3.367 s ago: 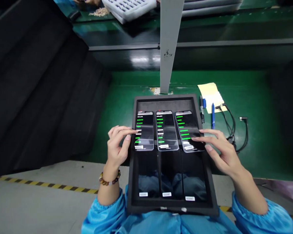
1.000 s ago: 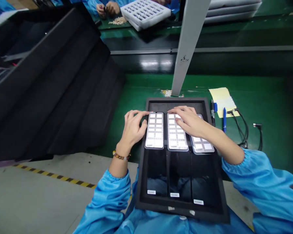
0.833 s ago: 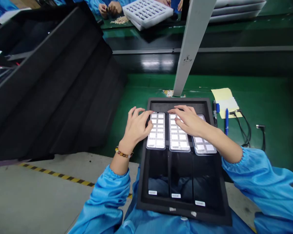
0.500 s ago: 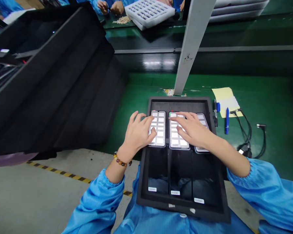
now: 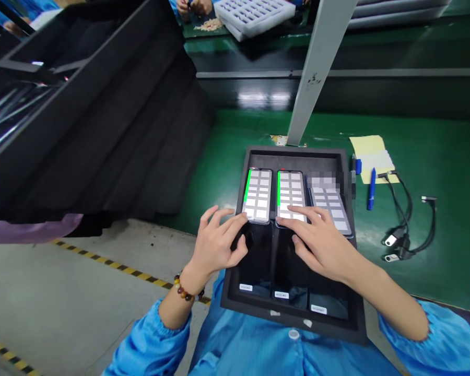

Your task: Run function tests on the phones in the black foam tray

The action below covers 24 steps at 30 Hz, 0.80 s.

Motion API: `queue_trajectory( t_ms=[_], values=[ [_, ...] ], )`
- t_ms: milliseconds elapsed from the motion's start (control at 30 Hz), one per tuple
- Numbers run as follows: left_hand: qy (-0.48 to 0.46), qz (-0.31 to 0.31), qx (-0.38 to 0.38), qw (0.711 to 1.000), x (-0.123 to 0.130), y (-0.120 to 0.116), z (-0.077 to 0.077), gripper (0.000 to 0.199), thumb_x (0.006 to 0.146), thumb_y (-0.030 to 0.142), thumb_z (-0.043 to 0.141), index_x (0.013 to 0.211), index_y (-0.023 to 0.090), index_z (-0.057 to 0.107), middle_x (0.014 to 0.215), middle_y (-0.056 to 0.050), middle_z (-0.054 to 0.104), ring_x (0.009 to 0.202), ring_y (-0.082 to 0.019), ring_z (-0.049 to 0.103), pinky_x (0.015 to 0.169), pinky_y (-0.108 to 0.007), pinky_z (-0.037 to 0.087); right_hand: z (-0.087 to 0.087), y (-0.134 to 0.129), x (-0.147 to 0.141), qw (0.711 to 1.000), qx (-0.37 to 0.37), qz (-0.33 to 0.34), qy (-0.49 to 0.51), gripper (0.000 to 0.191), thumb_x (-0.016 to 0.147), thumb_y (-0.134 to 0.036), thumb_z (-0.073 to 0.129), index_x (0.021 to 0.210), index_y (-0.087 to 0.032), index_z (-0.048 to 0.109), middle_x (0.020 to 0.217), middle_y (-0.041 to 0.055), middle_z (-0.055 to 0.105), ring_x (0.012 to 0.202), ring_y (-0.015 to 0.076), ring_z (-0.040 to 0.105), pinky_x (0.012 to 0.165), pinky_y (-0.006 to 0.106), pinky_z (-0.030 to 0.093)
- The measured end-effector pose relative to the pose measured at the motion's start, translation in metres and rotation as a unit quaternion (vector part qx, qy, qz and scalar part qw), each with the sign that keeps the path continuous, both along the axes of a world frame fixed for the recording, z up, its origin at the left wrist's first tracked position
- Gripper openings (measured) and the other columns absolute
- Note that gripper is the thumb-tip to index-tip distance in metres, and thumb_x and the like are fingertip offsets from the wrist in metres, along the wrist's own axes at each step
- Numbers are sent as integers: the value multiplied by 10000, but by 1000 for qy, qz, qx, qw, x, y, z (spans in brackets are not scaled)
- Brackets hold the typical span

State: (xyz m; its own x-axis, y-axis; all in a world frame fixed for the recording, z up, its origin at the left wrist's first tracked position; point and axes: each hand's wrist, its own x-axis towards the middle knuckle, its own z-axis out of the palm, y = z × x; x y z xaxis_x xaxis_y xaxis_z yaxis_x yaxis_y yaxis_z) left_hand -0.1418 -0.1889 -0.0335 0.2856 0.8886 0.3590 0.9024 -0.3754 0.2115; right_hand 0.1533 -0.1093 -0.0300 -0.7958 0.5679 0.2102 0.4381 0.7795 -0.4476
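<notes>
A black foam tray (image 5: 254, 312) rests across my lap and the bench edge. Three lit smartphones lie in its upper row: a left phone (image 5: 259, 189), a middle phone (image 5: 292, 187) and a right phone (image 5: 331, 203). Green strips run down the left edges of the left and middle screens. Dark phones with small white labels (image 5: 281, 295) fill the lower row. My left hand (image 5: 219, 240) has its fingers apart, its index fingertip at the left phone's lower left corner. My right hand (image 5: 323, 237) is spread, its fingertips at the middle phone's lower part.
Right of the tray lie a blue pen (image 5: 372, 189), a yellow paper (image 5: 370, 149) and black cables (image 5: 405, 230). A grey post (image 5: 317, 78) rises behind it. A large black bin (image 5: 133, 130) stands left. Across the bench are a white tray (image 5: 254, 15) and another person's hands (image 5: 198, 6).
Both hands have slid down the screens towards me, from the upper part to the lower edges. Green strips now show on the left and middle phones. The camera view has shifted slightly.
</notes>
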Motion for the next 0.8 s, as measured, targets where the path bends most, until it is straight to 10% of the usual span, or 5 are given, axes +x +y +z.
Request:
queue_trajectory(
  t_ms=[800],
  values=[
    [-102,-107,-5,989,15,27,-8,329,918,157,596,1225,230,688,1117,-17,844,1132,-293,723,1127,-514,422,-7,-16,52,994,-30,-107,-12,413,1065,-163,475,1454,-234,594,1434,140,698,1489,326,515,1148,554,388]
  ],
)
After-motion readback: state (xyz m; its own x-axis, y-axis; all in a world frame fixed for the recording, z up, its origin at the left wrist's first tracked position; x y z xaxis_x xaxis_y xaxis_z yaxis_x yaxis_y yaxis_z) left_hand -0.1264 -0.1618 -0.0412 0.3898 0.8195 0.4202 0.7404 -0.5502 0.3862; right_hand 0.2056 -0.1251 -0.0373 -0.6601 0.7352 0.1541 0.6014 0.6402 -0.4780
